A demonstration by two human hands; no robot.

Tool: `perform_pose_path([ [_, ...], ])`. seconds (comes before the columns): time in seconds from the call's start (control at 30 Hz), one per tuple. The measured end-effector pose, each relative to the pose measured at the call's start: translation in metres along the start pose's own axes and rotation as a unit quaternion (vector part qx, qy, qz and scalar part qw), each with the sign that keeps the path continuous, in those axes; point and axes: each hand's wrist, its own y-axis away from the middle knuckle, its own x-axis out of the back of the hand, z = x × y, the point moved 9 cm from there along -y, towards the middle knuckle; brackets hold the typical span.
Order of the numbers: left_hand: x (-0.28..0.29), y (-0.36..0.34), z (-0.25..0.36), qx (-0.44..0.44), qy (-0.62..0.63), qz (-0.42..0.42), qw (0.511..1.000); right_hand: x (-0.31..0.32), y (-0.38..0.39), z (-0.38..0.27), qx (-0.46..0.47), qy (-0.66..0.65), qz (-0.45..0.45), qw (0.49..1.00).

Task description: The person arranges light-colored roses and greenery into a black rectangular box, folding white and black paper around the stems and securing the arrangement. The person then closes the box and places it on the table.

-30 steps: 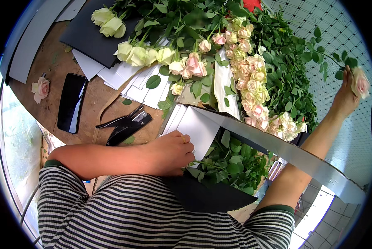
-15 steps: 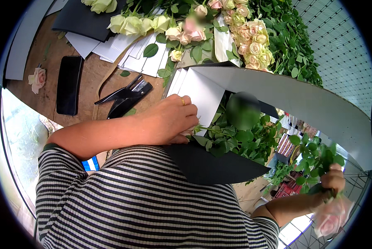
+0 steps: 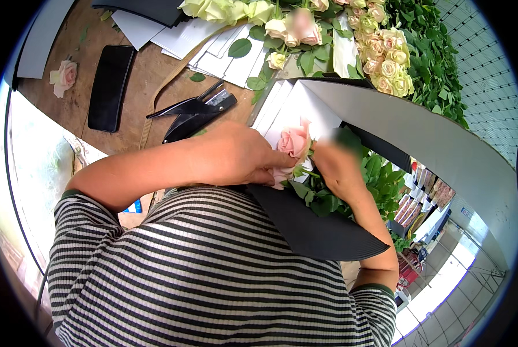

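A pink rose (image 3: 293,140) lies over a white sheet (image 3: 282,110) in front of me. My left hand (image 3: 238,155) is closed at its left side, fingertips against the blooms. A second pink bloom (image 3: 279,176) shows partly under those fingers. From the right, my right hand (image 3: 337,168) is closed just behind the upper rose's head, at its stem; blur covers part of it. Green leaves (image 3: 377,179) spread beyond and beneath my right forearm. A black corrugated sheet (image 3: 322,228) runs under the stems, close to my striped shirt.
On the wooden table to the left are a black phone (image 3: 110,87), a loose pale rose (image 3: 64,78) and a black stapler-like tool (image 3: 195,113). Cream roses (image 3: 389,61) and pale green roses (image 3: 224,10) lie at the back. A tall pale board (image 3: 420,118) curves along the right.
My right hand has come in from the far right with a pink rose, bringing it beside my left hand over the leaves. My left hand stays by the blooms.
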Motion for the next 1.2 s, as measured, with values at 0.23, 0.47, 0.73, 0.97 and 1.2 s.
perform_pose_path([
  [0.23,0.040,-0.023,0.038,-0.148,-0.086,0.134,0.976,0.001,0.006,-0.013,0.045,0.075,0.027,0.996],
  [0.47,0.000,-0.039,0.024,-0.075,-0.209,-0.009,0.975,0.096,0.008,-0.050,0.014,-0.008,-0.119,0.993],
  [0.73,0.001,-0.042,0.027,-0.101,-0.236,-0.013,0.966,0.264,-0.011,0.109,-0.097,-0.001,0.289,0.952],
  [0.97,0.007,-0.040,0.029,-0.115,-0.227,0.008,0.967,0.272,-0.035,0.126,-0.024,0.178,0.333,0.926],
  [1.2,0.000,-0.039,0.026,-0.100,-0.211,-0.023,0.972,0.434,0.147,-0.026,0.266,0.000,0.709,0.653],
])
